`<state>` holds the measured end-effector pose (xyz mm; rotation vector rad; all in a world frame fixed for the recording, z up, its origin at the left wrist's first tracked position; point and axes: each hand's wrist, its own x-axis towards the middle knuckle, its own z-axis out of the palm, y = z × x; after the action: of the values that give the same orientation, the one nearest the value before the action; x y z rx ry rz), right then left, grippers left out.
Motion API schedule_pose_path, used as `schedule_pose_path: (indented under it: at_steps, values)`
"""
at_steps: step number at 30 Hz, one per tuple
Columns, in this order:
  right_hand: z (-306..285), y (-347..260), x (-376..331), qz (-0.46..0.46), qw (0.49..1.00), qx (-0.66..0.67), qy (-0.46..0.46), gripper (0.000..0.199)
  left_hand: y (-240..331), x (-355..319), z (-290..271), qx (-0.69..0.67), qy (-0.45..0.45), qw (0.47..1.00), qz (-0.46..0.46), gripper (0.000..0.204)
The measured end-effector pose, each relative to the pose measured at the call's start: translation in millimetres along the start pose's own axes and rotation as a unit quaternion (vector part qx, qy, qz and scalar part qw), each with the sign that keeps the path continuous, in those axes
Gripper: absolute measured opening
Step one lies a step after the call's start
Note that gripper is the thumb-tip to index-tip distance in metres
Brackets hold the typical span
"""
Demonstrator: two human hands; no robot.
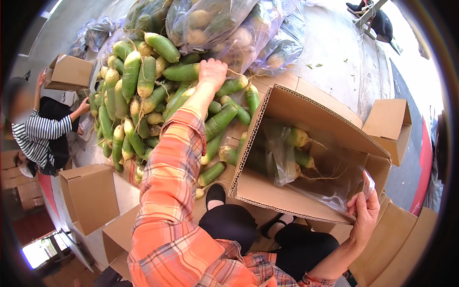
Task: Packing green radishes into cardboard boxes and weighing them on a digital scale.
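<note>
My left hand (213, 75) reaches over a large heap of green radishes (131, 75) with pale root ends. Its fingers are wrapped round the end of one green radish (182, 72) at the heap's upper right. My right hand (364, 210) is at the near right corner of an open cardboard box (267, 193), pinching the edge of a clear plastic bag (330, 198) that lines it. Inside the box lie several radishes (299, 138) with long thin roots, partly covered by the plastic.
Filled plastic bags of radishes (210, 24) stand behind the heap. Empty-looking cartons (91, 196) stand at the left, and another carton (389, 126) at the right. A person in a striped top (48, 129) works at the heap's left side, beside a carton (71, 72).
</note>
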<state>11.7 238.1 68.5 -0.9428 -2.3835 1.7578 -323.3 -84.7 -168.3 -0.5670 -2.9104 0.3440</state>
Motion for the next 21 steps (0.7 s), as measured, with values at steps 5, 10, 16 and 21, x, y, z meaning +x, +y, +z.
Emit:
schedule_pose_path:
  at_steps: [5, 10, 16, 21]
  values:
    - [6.2, -4.4, 6.0, -0.006, 0.998, 0.054, -0.035, 0.036, -73.6, -39.8, -59.9, -0.195, 0.238, 0.951, -0.034, 0.018]
    - [-2.9, -3.6, 4.9, -0.024, 0.996, 0.08, -0.039, 0.036, -108.6, -92.5, -143.2, -0.613, 0.271, 0.711, -0.214, 0.016]
    - [-10.2, 4.2, 1.0, -0.046, 0.989, 0.133, -0.054, 0.036, -79.5, -136.4, -295.7, -0.738, 0.323, 0.591, -0.049, 0.021]
    - [-9.6, 5.4, 1.9, -0.043, 0.984, 0.152, -0.081, 0.037, -0.3, -130.7, -359.7, -0.808, 0.256, 0.53, 0.018, 0.023]
